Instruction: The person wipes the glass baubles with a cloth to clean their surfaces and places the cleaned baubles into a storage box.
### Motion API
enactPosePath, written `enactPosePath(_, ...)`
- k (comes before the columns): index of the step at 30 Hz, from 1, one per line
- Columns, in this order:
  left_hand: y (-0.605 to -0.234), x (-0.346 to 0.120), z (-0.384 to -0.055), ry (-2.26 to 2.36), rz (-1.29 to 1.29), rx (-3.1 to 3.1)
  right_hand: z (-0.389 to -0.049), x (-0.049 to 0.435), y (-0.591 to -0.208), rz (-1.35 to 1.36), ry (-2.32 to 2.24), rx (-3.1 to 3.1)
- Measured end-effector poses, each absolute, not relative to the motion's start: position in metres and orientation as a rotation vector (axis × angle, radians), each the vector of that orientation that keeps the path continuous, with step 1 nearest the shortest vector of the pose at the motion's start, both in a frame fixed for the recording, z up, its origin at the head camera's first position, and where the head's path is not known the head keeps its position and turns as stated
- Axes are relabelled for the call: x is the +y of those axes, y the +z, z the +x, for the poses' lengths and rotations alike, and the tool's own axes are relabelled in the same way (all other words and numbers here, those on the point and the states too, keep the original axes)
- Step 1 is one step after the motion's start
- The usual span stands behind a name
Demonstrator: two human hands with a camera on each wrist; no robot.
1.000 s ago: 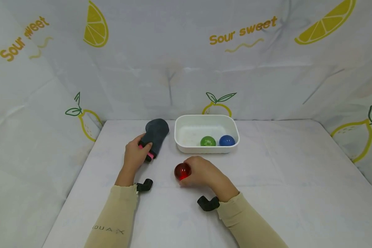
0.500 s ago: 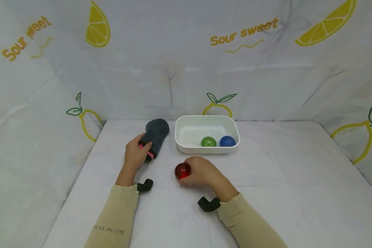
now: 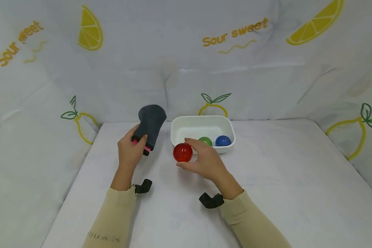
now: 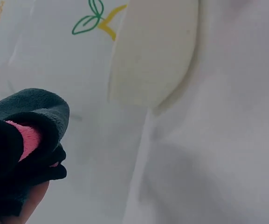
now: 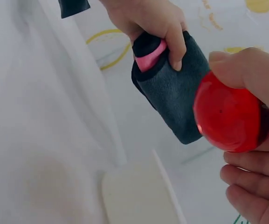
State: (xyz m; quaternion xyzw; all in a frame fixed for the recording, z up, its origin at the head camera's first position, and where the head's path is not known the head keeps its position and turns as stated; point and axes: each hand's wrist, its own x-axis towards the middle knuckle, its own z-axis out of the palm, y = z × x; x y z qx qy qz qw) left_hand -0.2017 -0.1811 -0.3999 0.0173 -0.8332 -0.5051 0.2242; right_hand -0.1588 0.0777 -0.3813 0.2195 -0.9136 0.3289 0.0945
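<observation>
Between thumb and fingers, my right hand (image 3: pixel 209 162) pinches a shiny red ball (image 3: pixel 183 152), raised in front of the white container (image 3: pixel 188 128). In the right wrist view the ball (image 5: pixel 227 114) shows large, with the thumb on top and the other fingers beneath. My left hand (image 3: pixel 129 151) grips the lower end of a folded dark grey cloth (image 3: pixel 152 120), its pink inner side showing at the fold. The fuzzy cloth (image 4: pixel 36 105) also fills the left edge of the left wrist view. A green ball (image 3: pixel 205 140) and a blue ball (image 3: pixel 223 141) lie inside the container.
A white cloth covers the table (image 3: pixel 282 179), and a white lemon-printed backdrop (image 3: pixel 130 82) rises behind and at both sides. The container stands at the back middle, right of the raised cloth. Black wrist-worn pieces (image 3: pixel 211 200) stick out near both sleeves.
My right hand has lifted the red ball up and toward the container. My left hand has raised the folded cloth slightly up and left. The head view has shifted a little.
</observation>
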Motion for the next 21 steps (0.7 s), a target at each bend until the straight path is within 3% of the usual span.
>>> enactPosePath(11, -0.358, -0.134, -0.191, -1.364, -0.333, -2.195, -0.168, 0.097, -0.371, 0.559, 1.071, -2.373)
enactPosePath(21, -0.358, -0.081, -0.177, -1.311, -0.643, -2.135, -0.173, 0.11, -0.368, 0.515, 1.152, -2.223)
